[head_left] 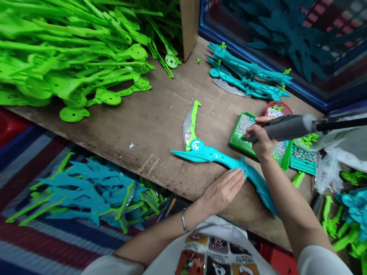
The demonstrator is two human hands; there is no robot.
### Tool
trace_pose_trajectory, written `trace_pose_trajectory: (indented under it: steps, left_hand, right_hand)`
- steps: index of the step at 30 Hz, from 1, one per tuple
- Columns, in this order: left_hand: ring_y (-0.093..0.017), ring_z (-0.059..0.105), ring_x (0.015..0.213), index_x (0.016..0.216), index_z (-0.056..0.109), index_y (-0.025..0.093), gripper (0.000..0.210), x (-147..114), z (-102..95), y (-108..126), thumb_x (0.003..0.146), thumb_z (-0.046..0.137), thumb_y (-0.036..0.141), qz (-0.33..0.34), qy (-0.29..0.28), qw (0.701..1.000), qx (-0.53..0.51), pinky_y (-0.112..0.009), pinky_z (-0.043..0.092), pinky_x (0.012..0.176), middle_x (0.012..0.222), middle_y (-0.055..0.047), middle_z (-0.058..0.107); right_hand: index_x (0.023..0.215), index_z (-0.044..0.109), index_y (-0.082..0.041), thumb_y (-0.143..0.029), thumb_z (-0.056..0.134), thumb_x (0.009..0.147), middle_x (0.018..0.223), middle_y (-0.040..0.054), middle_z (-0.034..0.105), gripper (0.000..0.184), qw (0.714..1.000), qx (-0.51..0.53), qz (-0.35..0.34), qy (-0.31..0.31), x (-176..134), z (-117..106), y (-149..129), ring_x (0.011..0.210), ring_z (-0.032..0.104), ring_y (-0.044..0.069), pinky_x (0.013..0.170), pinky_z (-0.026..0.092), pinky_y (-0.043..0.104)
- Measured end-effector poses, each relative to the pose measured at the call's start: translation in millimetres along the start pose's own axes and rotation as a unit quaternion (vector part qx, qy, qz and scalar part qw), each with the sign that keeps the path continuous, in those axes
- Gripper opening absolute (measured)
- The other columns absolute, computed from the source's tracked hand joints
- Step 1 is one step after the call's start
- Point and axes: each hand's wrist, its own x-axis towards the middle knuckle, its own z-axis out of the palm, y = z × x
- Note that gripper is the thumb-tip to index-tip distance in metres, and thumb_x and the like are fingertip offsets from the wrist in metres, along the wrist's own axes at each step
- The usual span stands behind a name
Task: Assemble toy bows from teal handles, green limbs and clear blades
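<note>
On the table lies a teal plastic toy piece [220, 157], long and curved, with a round hub at its left end. A lime-green arm [194, 122] with a clear blade stands out from that hub. My left hand [223, 189] rests flat on the teal piece, fingers stretched out together. Raised over a green tray [286, 164] of small silver screws, my right hand [262, 139] is wrapped around a grey electric screwdriver [292, 126]. The tool's tip points at the screws; whether it touches one is hidden.
Lime-green parts [94, 57] are heaped at the back left. More teal pieces [246, 74] lie at the back right near a crate. A red basket [282, 105] and teal tray [304, 160] stand beside the screws. Below the table's front edge are stacked pieces [94, 191].
</note>
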Motion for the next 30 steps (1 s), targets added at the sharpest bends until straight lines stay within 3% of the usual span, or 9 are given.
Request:
trace_pose_trajectory:
  steps: [4,8,11,16,21,27,30]
  left_hand:
    - [-0.025,0.038,0.152,0.147,0.049,0.004,0.045,1.2,1.3,0.3,0.103,0.043,0.010,-0.003,0.002,1.000,-0.010,-0.042,0.042,0.126,0.152,-0.016,0.054]
    - [-0.024,0.044,0.148,0.144,0.052,0.005,0.042,2.5,-1.3,1.1,0.103,0.043,0.012,0.000,-0.017,1.000,-0.013,-0.043,0.043,0.125,0.149,-0.015,0.058]
    - [-0.024,0.052,0.141,0.139,0.056,0.006,0.038,3.5,-4.0,1.4,0.103,0.044,0.014,0.001,-0.020,1.000,-0.012,-0.041,0.043,0.124,0.142,-0.013,0.063]
    - [-0.024,0.057,0.134,0.132,0.060,0.006,0.034,2.0,-2.3,0.7,0.101,0.048,0.013,0.009,0.004,1.000,-0.011,-0.040,0.045,0.121,0.134,-0.014,0.066]
    - [-0.024,0.059,0.130,0.128,0.063,0.008,0.031,-1.9,1.5,1.0,0.101,0.049,0.015,-0.002,0.012,1.000,-0.018,-0.038,0.050,0.116,0.130,-0.014,0.068]
    - [-0.023,0.063,0.123,0.124,0.065,0.008,0.028,-2.2,1.5,1.4,0.102,0.048,0.015,-0.016,0.002,0.999,-0.029,-0.038,0.053,0.112,0.125,-0.012,0.070]
    - [-0.024,0.060,0.130,0.129,0.063,0.007,0.032,-0.1,0.1,0.3,0.102,0.047,0.014,-0.007,0.005,1.000,-0.028,-0.040,0.049,0.118,0.133,-0.013,0.067]
  right_hand:
    - [0.072,0.062,-0.021,-0.046,0.073,0.082,0.062,-0.0013,0.063,0.029,1.000,0.004,-0.008,0.003,-11.1,14.6,-31.0,0.047,0.057,0.013,0.053,0.052,0.031]
    - [0.092,0.065,-0.025,-0.042,0.075,0.081,0.067,-0.0021,0.066,0.023,0.994,0.073,0.030,-0.074,-37.2,40.2,-48.4,0.047,0.056,0.014,0.048,0.051,0.030]
    - [0.104,0.063,-0.026,-0.037,0.073,0.085,0.070,-0.0027,0.067,0.024,0.985,0.110,0.061,-0.118,-53.0,55.7,-42.9,0.051,0.058,0.013,0.050,0.051,0.028]
    - [0.104,0.062,-0.024,-0.036,0.070,0.089,0.070,-0.0025,0.067,0.021,0.977,0.124,0.079,-0.155,-59.8,66.0,-26.6,0.052,0.059,0.012,0.052,0.051,0.027]
    - [0.090,0.065,-0.023,-0.039,0.076,0.084,0.072,-0.0008,0.068,0.021,0.967,0.054,0.114,-0.223,-52.6,71.1,-22.4,0.056,0.060,0.014,0.051,0.050,0.028]
    - [0.071,0.059,-0.023,-0.046,0.070,0.087,0.062,-0.0023,0.061,0.031,0.931,0.044,0.091,-0.350,-42.7,78.4,-21.8,0.052,0.051,0.011,0.050,0.047,0.027]
    - [0.084,0.063,-0.023,-0.044,0.075,0.084,0.065,-0.0022,0.066,0.024,0.942,0.050,0.084,-0.322,-38.1,68.3,-26.5,0.052,0.056,0.012,0.051,0.049,0.026]
